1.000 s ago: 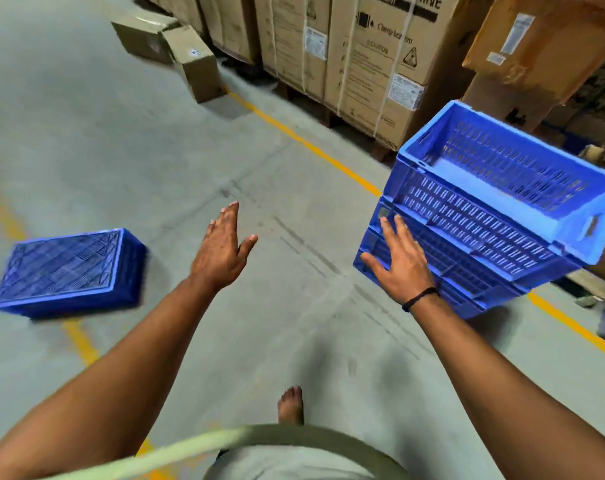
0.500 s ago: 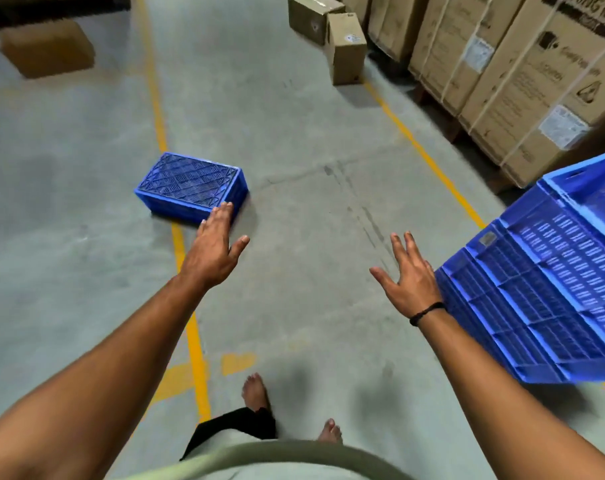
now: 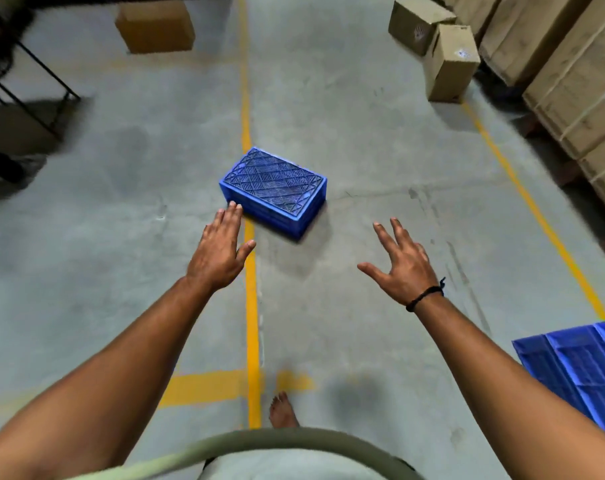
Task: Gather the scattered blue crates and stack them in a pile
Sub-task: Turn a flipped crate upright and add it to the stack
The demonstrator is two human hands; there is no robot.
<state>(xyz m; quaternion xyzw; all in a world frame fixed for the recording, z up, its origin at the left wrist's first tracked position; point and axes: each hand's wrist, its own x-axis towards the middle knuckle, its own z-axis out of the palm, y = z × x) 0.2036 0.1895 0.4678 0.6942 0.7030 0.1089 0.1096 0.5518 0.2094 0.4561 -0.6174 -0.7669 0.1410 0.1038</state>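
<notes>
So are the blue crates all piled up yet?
Not yet. A blue pile shows at the right edge. Both hands are empty and open: left hand, right hand. One upside-down crate lies on the floor ahead, waiting to be collected.

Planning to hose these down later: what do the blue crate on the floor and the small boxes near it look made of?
Upside-down blue crate: apparently moulded plastic, ribbed lattice base, slight sheen. Small boxes: brown corrugated cardboard, matte, creased edges.

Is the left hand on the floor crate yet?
Cannot tell. In the head view the left hand is open, and its fingertips overlap the near corner of the crate, but one view cannot separate contact from a hand held above it.
</notes>
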